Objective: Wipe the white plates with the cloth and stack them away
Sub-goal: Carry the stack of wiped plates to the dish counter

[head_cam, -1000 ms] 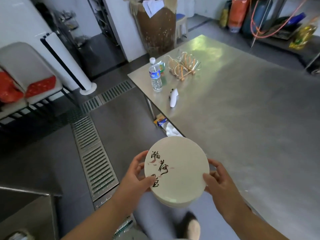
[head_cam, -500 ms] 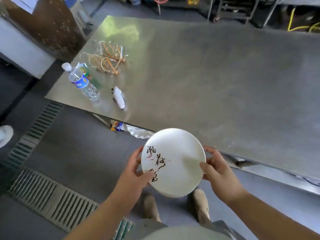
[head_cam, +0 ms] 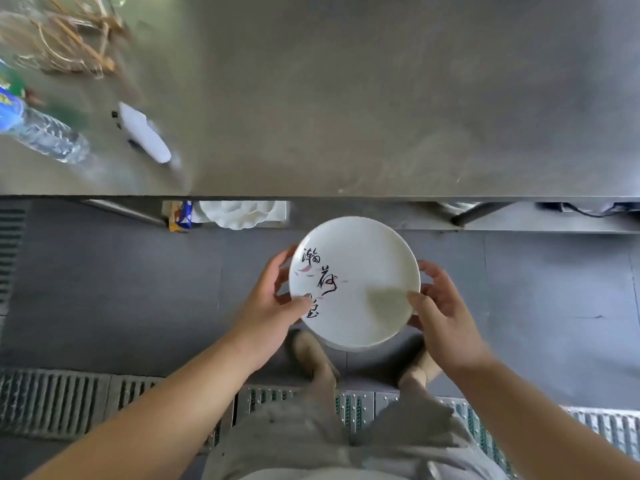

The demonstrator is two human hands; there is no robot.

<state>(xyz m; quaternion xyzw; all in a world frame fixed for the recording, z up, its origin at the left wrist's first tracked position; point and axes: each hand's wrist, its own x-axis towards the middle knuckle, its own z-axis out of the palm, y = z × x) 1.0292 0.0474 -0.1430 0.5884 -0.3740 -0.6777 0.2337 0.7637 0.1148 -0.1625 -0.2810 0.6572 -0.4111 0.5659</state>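
A white plate (head_cam: 360, 285) is held face up between two bare hands, seen from above, over a dark floor and the person's own feet. The left hand (head_cam: 273, 303) is closed on the plate's left rim, with the thumb laid on the top face by black brush lettering and the fingers curled under the edge. The right hand (head_cam: 440, 306) is closed on the opposite rim, thumb pressed on top, fingers curled behind.

Both forearms are reached forward and angled inward, so the plate is carried level in front of the body, midway between the hands; neither hand is nearer. The plate is round (no long axis need be reckoned with). A second pale rim is glimpsed under its near edge, so more than one plate may be held.

The steel surface (head_cam: 381, 98) lies straight ahead, its near edge just beyond the plate's far rim; a forward set-down onto it is judged likely. No cloth is seen in either hand.

At the surface's left end a water bottle (head_cam: 41, 133), a small white object (head_cam: 145, 133) and a blurred wire rack (head_cam: 65, 46) are placed, well apart from the plate.
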